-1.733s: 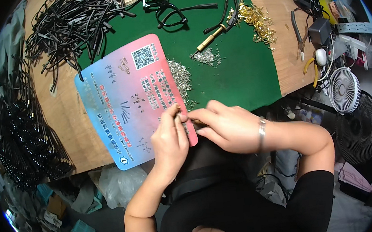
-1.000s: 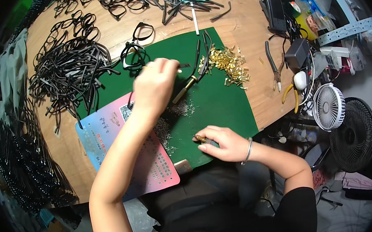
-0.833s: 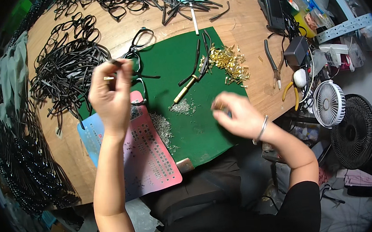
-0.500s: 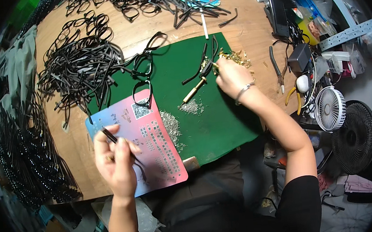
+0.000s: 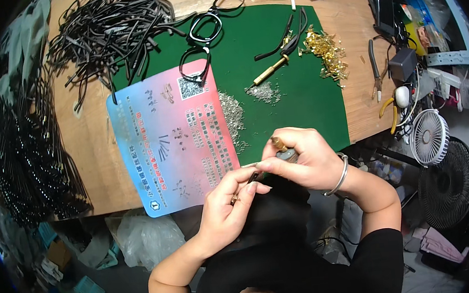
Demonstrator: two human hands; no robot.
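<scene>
In front of my body, at the mat's near edge, both my hands meet. My left hand (image 5: 224,212) is closed on a black eyeglass temple (image 5: 254,176), only a short end of which shows between the fingers. My right hand (image 5: 315,161) is wrapped round a brass-ended tool (image 5: 280,144) with a grey body; its exact kind is hidden by the fingers. The right fingertips reach the left ones at the temple's end. Beyond them, a brass-handled screwdriver (image 5: 268,72) lies on the green mat (image 5: 298,106) beside loose black temples (image 5: 277,48).
Black glasses frames (image 5: 205,28) overlap a pink-and-blue printed sheet (image 5: 131,134). Small silver parts (image 5: 233,115) and gold pieces (image 5: 327,53) lie in heaps. A pile of black temples (image 5: 116,28) is at far left. Pliers (image 5: 374,71) and a white fan (image 5: 430,138) are at right.
My right hand has come back from the gold pieces toward my body and now holds the brass-ended tool. My left hand has moved right with the temple to meet it. The view has shifted.
</scene>
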